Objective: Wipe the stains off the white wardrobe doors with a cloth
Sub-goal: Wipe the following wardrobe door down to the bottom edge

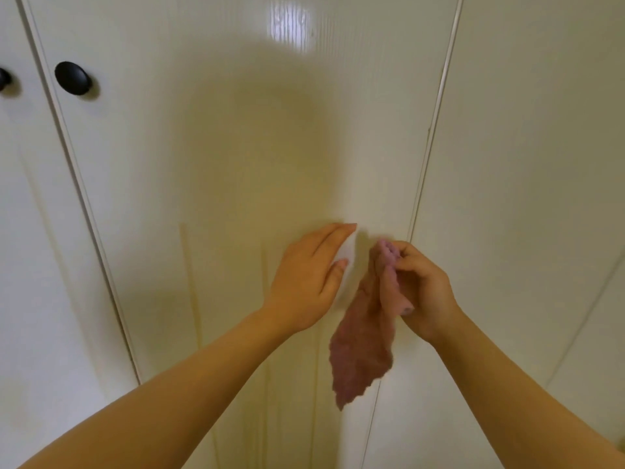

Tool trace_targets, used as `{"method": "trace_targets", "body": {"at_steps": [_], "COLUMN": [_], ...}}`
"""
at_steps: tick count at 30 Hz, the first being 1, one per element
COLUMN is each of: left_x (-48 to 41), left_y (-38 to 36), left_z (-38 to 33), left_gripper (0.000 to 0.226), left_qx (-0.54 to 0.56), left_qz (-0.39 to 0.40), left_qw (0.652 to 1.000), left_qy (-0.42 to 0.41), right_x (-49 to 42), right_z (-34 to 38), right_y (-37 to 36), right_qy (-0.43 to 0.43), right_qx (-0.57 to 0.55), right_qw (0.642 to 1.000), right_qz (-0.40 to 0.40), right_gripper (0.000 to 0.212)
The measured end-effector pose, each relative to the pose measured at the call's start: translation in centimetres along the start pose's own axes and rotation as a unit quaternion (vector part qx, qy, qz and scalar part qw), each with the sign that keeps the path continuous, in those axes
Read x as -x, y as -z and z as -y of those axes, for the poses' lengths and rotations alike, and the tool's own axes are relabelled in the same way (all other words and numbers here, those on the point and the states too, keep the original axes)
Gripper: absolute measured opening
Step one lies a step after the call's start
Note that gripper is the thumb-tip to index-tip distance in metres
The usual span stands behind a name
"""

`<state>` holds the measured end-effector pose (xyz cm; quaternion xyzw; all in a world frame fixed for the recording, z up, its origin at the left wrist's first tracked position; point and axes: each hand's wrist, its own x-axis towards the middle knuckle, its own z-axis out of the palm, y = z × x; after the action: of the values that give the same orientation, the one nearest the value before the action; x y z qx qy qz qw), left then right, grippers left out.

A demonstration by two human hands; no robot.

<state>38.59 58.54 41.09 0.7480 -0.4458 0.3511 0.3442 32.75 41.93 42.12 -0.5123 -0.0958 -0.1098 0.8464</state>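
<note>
The glossy white wardrobe doors (pixel 220 147) show a creamy tint, faint yellowish vertical streaks (pixel 191 282) down the middle panel and a bright, finely striped white reflection (pixel 289 25). The round door knobs (pixel 72 78) are plain black, and the fuzzy cloth (pixel 362 350) is dusty pink, unpatterned.

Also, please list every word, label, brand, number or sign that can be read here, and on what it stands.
None: no text can be read.
The white wardrobe doors, the black knobs and the pink cloth bear no words, labels or numbers.
The bright patch near the top is a reflection, not writing.
</note>
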Motion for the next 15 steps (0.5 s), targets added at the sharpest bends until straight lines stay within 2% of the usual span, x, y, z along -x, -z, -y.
{"method": "trace_targets", "body": {"at_steps": [2,4,5,6,10,15], "left_x": [-0.6,-1.2,-1.5,-1.7,-2.1,-2.5], "left_y": [0.2,0.2,0.1,0.0,0.3,0.8], "left_z": [-1.9,-3.0,-3.2,-3.3,-3.5,-3.5], "left_gripper": [0.041,0.039,0.036,0.030,0.007,0.021], "left_qx": [0.156,0.304,0.345,0.358,0.346,0.289], "left_qz": [0.102,0.171,0.194,0.211,0.225,0.220], "left_qw": [0.977,0.911,0.881,0.867,0.846,0.848], "left_qy": [0.099,0.220,0.259,0.275,0.337,0.386], "right_x": [0.2,0.3,0.3,0.4,0.8,2.1], "right_z": [0.5,0.8,1.0,1.1,1.4,1.9], "right_y": [0.1,0.3,0.4,0.5,1.1,1.3], "right_qy": [-0.059,-0.077,-0.083,-0.088,-0.108,-0.088], "right_qx": [-0.156,-0.207,-0.208,-0.204,-0.175,-0.047], "right_qw": [0.983,0.970,0.970,0.971,0.978,0.994], "right_qz": [0.072,0.101,0.095,0.089,0.042,-0.046], "right_gripper": [0.025,0.025,0.027,0.029,0.035,0.012]}}
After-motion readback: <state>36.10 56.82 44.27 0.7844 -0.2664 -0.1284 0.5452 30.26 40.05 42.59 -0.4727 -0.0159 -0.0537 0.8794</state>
